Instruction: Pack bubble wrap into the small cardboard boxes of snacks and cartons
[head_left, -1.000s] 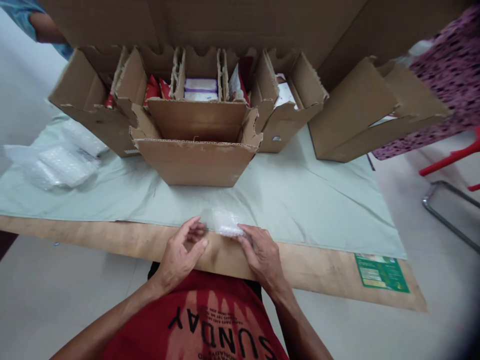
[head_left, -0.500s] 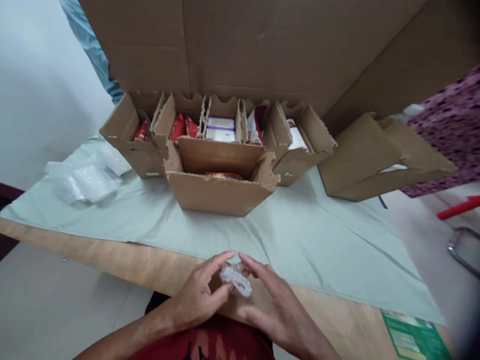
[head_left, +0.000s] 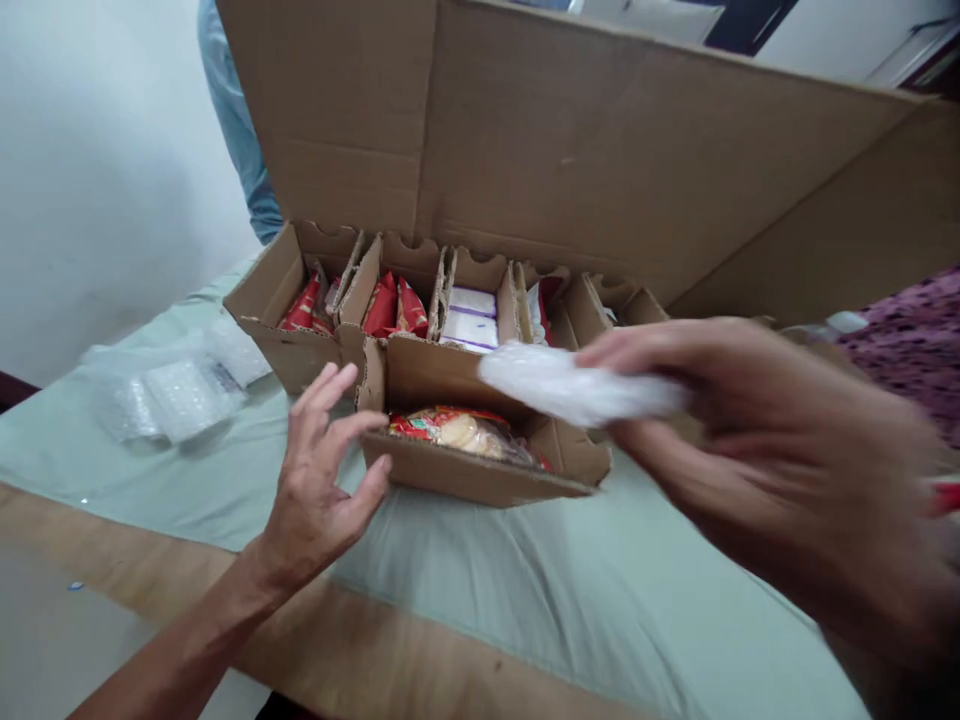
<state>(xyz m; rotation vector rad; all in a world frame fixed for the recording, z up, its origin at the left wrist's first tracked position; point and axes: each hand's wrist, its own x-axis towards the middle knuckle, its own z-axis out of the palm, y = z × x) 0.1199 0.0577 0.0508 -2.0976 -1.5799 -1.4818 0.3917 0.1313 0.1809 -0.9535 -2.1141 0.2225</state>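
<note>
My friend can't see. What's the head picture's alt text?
The right hand holds a white bundle near a cardboard box with a packet inside; the left hand is by the box's left end. More boxes stand behind.

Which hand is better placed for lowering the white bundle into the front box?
Right, I'd judge: the right hand grips the white bundle, seemingly over the front box. The left hand is empty, fingers spread by the box's left end.

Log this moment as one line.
left hand: open, by left end of front box | right hand: holds wrapped bundle | front box: red-printed bag inside
</note>
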